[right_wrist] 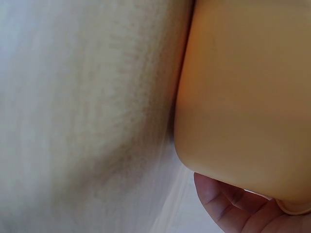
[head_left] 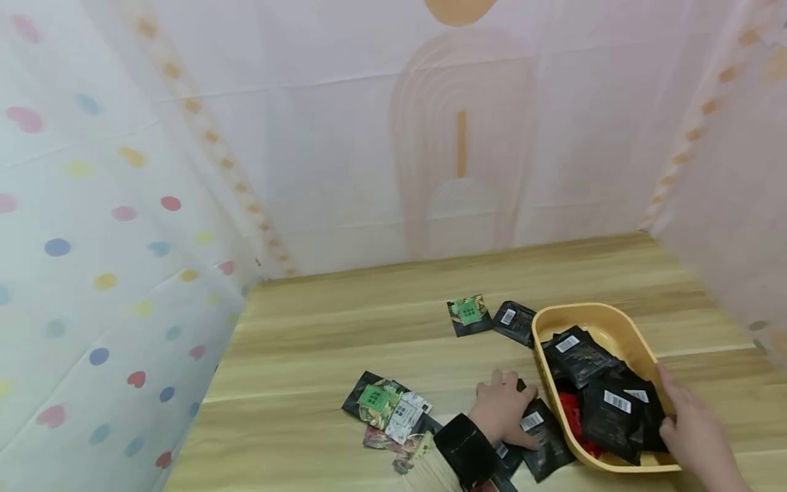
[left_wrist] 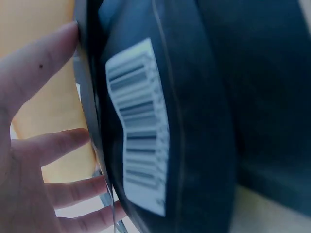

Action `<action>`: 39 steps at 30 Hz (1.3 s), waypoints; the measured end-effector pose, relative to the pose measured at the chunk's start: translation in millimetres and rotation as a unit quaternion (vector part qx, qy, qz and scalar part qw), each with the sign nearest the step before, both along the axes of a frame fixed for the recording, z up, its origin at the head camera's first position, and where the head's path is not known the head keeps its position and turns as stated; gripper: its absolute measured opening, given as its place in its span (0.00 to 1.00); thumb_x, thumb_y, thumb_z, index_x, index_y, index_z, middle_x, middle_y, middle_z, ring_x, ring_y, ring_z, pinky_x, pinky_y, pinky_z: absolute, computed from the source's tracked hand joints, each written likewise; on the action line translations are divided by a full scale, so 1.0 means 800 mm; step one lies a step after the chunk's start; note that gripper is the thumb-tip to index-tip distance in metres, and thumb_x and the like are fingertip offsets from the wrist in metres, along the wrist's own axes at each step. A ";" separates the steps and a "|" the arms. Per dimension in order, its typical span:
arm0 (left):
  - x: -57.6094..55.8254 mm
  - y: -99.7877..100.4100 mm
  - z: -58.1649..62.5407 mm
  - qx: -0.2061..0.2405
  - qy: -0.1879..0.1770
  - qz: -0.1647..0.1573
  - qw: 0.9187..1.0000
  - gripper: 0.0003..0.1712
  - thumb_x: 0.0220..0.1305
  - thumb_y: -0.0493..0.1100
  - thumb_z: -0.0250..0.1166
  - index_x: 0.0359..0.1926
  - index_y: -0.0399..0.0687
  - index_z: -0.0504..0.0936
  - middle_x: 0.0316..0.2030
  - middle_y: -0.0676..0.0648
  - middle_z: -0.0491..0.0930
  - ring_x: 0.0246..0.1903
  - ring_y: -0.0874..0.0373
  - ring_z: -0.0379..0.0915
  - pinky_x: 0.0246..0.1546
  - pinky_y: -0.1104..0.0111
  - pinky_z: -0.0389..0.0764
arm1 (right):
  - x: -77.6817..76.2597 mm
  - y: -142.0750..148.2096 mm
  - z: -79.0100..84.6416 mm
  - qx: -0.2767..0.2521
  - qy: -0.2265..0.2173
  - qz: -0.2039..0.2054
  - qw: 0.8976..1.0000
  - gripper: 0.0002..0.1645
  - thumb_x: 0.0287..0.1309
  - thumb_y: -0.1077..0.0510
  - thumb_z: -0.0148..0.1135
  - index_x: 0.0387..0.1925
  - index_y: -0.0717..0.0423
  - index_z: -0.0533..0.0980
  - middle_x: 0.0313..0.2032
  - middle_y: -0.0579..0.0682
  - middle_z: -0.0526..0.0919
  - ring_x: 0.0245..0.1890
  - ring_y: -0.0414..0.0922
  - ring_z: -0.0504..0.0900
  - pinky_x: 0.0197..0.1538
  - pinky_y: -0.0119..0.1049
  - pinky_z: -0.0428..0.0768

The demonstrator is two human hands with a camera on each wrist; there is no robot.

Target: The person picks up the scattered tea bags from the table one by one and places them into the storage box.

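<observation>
A yellow plastic tray (head_left: 587, 311) stands at the right of the table, filled with several black packets (head_left: 615, 403) bearing white barcode labels, and a red packet (head_left: 573, 417). My right hand (head_left: 697, 424) grips its right rim, with the fingers curled under the edge (right_wrist: 238, 204) in the right wrist view. Just left of the tray, my left hand (head_left: 504, 410) lies over loose black packets (head_left: 544, 441) with its fingers spread. In the left wrist view, extended fingers (left_wrist: 68, 138) touch the side of a barcoded black packet (left_wrist: 194, 97).
Behind the left hand lie a green-labelled packet (head_left: 468, 314) and a black packet (head_left: 515, 321), close to the tray's far left corner. More printed packets (head_left: 384, 406) overlap in a pile left of the wrist. Patterned cloth (head_left: 344, 150) walls the wooden table (head_left: 295, 383).
</observation>
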State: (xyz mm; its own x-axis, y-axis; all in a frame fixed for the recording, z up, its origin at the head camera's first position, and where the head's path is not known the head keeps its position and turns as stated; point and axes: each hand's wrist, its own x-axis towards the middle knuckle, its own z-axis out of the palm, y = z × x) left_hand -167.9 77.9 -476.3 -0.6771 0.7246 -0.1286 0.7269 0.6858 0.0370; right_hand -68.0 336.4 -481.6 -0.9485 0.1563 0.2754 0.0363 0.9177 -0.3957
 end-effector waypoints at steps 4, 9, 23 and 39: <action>-0.001 0.001 -0.003 -0.003 -0.010 0.023 1.000 0.38 0.33 0.69 0.70 0.50 0.66 0.76 0.41 0.54 0.68 0.36 0.60 0.60 0.19 0.66 0.66 | -0.001 -0.007 -0.005 0.002 0.019 0.002 1.000 0.56 0.29 0.76 0.54 0.68 0.64 0.47 0.46 0.78 0.68 0.40 0.72 0.70 0.33 0.61 0.68; -0.013 0.001 -0.004 0.055 -0.063 0.028 0.996 0.30 0.39 0.58 0.74 0.46 0.61 0.77 0.35 0.51 0.66 0.32 0.60 0.59 0.21 0.72 0.64 | 0.003 -0.003 -0.001 -0.001 0.021 -0.006 1.000 0.56 0.30 0.77 0.53 0.68 0.63 0.47 0.46 0.76 0.67 0.38 0.71 0.71 0.33 0.60 0.69; -0.027 -0.009 -0.012 0.093 -0.066 0.006 0.993 0.09 0.47 0.33 0.66 0.23 0.49 0.75 0.20 0.55 0.68 0.21 0.64 0.62 0.21 0.76 0.63 | 0.003 -0.002 0.001 -0.002 0.012 -0.002 1.000 0.55 0.30 0.76 0.52 0.67 0.65 0.47 0.46 0.77 0.67 0.40 0.73 0.69 0.36 0.63 0.67; -0.076 -0.078 0.027 0.198 -0.103 0.041 0.974 0.13 0.48 0.24 0.57 0.29 0.46 0.73 0.26 0.53 0.67 0.26 0.61 0.61 0.27 0.74 0.65 | 0.003 -0.004 0.006 -0.006 0.008 -0.003 1.000 0.55 0.30 0.77 0.52 0.67 0.65 0.47 0.46 0.77 0.67 0.38 0.72 0.70 0.33 0.62 0.68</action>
State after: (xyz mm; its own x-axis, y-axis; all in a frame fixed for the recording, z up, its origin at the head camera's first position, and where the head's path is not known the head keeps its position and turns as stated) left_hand -228.6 15.7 -454.6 -0.7249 0.6888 0.0106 0.6191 0.6446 0.4486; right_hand -65.6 332.9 -476.5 -0.9432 0.1658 0.2879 0.0362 0.9126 -0.4072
